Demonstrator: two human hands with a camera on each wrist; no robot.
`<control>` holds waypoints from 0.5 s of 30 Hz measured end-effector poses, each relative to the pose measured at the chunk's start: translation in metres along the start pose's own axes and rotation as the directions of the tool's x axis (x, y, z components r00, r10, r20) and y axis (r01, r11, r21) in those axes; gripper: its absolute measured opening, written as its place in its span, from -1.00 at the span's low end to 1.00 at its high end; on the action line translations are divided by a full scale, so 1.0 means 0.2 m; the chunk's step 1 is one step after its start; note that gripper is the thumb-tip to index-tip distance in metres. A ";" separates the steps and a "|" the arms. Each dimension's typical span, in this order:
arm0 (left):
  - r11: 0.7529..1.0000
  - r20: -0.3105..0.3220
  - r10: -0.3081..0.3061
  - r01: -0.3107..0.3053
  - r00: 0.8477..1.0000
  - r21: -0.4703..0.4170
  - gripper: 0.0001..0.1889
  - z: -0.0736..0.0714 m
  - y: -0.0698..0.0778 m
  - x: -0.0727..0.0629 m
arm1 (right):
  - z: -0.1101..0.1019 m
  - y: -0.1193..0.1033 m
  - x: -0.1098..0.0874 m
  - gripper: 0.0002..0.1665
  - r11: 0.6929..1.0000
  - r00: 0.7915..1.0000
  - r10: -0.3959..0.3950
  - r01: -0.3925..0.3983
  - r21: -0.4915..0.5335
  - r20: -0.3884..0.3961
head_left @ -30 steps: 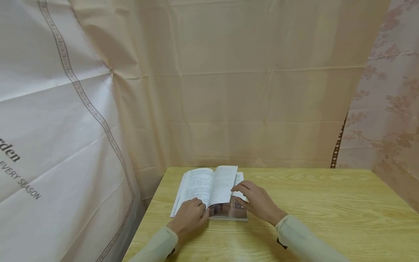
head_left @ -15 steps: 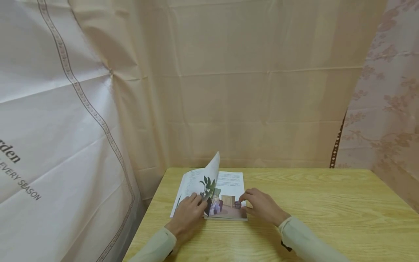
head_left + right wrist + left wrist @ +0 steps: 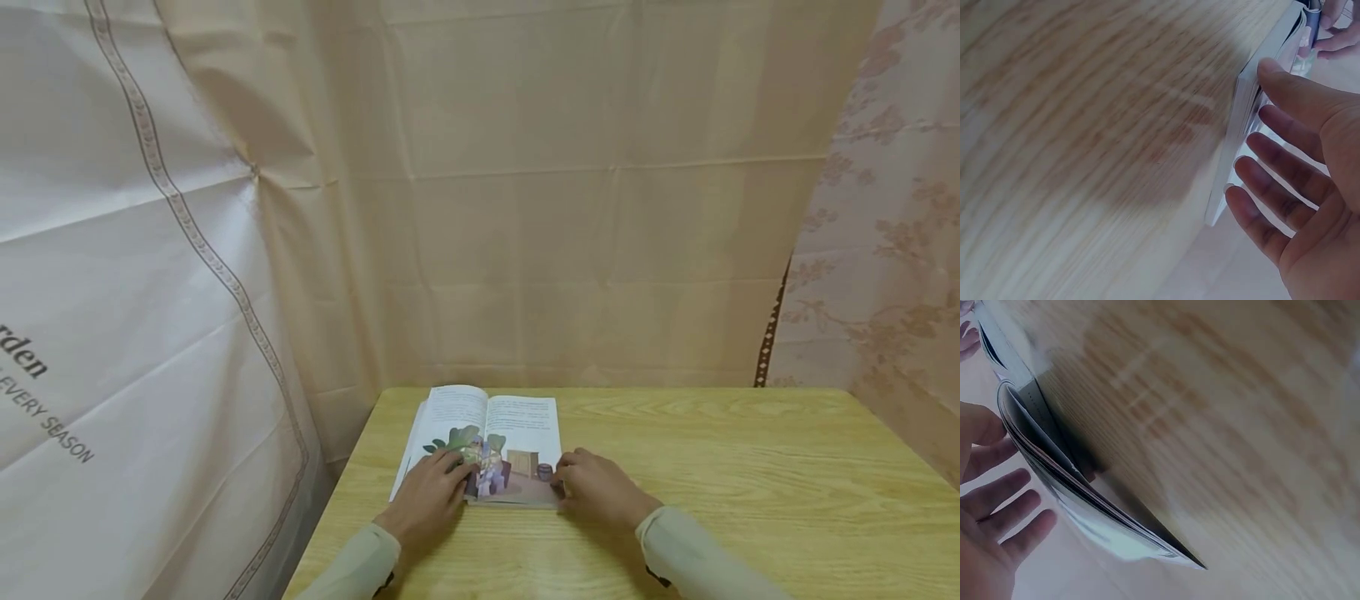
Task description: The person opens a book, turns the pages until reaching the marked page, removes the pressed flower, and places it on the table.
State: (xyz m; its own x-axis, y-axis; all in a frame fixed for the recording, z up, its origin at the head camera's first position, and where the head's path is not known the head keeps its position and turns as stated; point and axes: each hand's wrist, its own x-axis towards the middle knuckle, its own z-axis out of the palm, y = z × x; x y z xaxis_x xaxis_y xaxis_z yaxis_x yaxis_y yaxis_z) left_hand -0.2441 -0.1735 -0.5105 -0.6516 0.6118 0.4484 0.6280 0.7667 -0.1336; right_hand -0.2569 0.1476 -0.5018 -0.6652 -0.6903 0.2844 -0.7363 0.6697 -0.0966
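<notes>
An open book (image 3: 522, 413) lies on the wooden table, its two facing pages showing lines of print above a coloured picture with green leaves. My left hand (image 3: 424, 492) rests on the lower part of the left page, covering some of the picture near the spine. In the left wrist view, the fingers of that hand (image 3: 1004, 519) spread over the page side, and the curved stack of leaves (image 3: 1094, 497) bulges beneath. At the lower right corner of the book is my right hand (image 3: 603, 487). The right wrist view has its fingers (image 3: 1279, 190) apart and loosely extended along the page edge (image 3: 1235, 140).
The light wooden table (image 3: 720, 467) extends to the right of the book. A beige cloth (image 3: 570, 250) hangs behind it, a white printed cloth (image 3: 135, 333) on the left, and a flowered cloth (image 3: 892, 275) on the right.
A page that my right hand held lifted has turned over to the left and now lies flat under my left hand. My right hand has let go and moved down to the right corner.
</notes>
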 end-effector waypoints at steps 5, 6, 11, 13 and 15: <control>0.994 0.123 -0.069 0.079 0.990 -0.080 -0.64 0.00 0.00 -0.02 | -0.01 0.01 0.01 -0.65 1.000 1.000 -0.016 0.016 0.020 0.005; 0.991 0.140 -0.082 0.095 0.987 -0.092 -0.62 0.00 0.00 -0.02 | -0.01 0.01 0.01 -0.66 1.000 1.000 -0.016 0.016 0.026 0.011; 0.984 0.185 -0.107 0.131 0.977 -0.124 -0.58 0.00 0.00 -0.03 | -0.02 0.02 0.01 -0.82 0.997 0.998 -0.059 0.058 0.058 0.011; 0.982 0.205 -0.112 0.140 0.972 -0.127 -0.57 -0.01 0.00 -0.03 | -0.02 0.02 0.02 -0.92 0.994 0.996 -0.087 0.087 0.061 -0.008; 0.980 0.226 -0.119 0.151 0.967 -0.127 -0.56 -0.01 0.00 -0.03 | -0.02 0.02 0.02 -0.96 0.993 0.994 -0.108 0.109 0.052 -0.028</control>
State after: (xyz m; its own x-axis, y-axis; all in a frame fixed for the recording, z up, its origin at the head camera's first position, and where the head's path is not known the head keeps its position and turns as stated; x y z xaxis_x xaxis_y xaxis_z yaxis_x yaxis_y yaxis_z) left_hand -0.2404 -0.1777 -0.5111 -0.8009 0.5441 0.2499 0.5717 0.8190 0.0491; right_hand -0.2627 0.1493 -0.4973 -0.5782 -0.7508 0.3195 -0.8101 0.5750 -0.1146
